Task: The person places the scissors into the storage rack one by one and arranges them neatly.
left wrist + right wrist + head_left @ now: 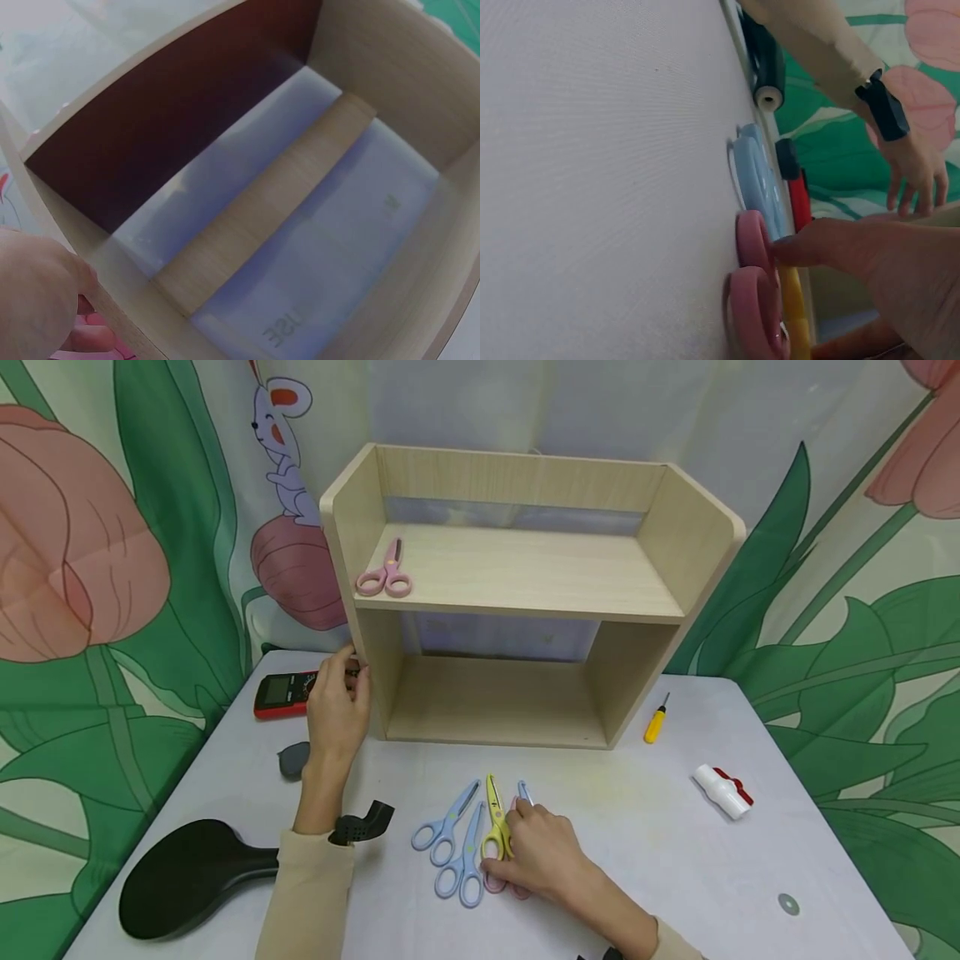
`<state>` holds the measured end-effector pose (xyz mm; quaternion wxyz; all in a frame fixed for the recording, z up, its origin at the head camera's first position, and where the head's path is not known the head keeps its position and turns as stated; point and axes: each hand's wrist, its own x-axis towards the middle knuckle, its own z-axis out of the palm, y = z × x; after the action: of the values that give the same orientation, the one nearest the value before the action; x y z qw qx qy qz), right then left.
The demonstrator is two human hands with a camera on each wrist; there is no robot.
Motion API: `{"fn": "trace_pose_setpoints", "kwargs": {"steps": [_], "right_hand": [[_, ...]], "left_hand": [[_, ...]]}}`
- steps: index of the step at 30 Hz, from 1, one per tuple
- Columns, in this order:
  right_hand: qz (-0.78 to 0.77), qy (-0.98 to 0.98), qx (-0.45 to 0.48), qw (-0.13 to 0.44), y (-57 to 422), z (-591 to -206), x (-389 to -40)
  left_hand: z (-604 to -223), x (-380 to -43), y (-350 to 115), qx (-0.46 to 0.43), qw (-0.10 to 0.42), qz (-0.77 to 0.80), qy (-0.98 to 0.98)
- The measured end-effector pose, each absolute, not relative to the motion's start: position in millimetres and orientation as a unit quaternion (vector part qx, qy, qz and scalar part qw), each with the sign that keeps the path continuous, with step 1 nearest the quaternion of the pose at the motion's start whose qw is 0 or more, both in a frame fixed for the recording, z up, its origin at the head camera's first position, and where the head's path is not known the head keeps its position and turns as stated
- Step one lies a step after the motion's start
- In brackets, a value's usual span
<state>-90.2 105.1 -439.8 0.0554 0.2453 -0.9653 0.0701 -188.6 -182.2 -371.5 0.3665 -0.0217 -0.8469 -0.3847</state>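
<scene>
My left hand (339,702) touches the outside of the left panel of a pale wooden two-tier shelf (517,570), fingers slightly bent. In the left wrist view, part of that hand (37,292) lies along the panel's edge. Over a group of scissors on the table, my right hand (543,852) pinches pink scissors (756,311), thumb at the handle loops; the hand hides most of them. Beside them lie yellow scissors (492,793) and light blue scissors (469,860), with more blue ones (448,827) to the left. Another pink pair (389,568) sits on the upper shelf board.
On the left are a red-and-black multimeter (288,692), a dark grey object (293,760) and a black paddle-shaped object (187,881). To the right are a yellow screwdriver (656,724), a white pipe valve with red handle (723,791) and a small greenish disc (788,904).
</scene>
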Motion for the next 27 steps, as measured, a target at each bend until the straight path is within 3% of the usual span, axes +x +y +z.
{"fn": "trace_pose_setpoints", "kwargs": {"steps": [9,21,27], "right_hand": [[0.177,-0.948,0.250,0.084,103.7,-421.1,-97.7],[0.269,-0.844,0.370,0.281,87.1,-331.7,-131.0],[0.246,-0.834,0.352,0.346,68.3,-282.6,-165.5]], "left_hand": [[-373.3,-188.4,-183.6,-0.013,0.362,-0.384,-0.849],[-373.8,-190.3,-184.1,-0.013,0.370,-0.385,-0.845],[-374.3,-191.2,-182.7,-0.018,0.372,-0.383,-0.845]]}}
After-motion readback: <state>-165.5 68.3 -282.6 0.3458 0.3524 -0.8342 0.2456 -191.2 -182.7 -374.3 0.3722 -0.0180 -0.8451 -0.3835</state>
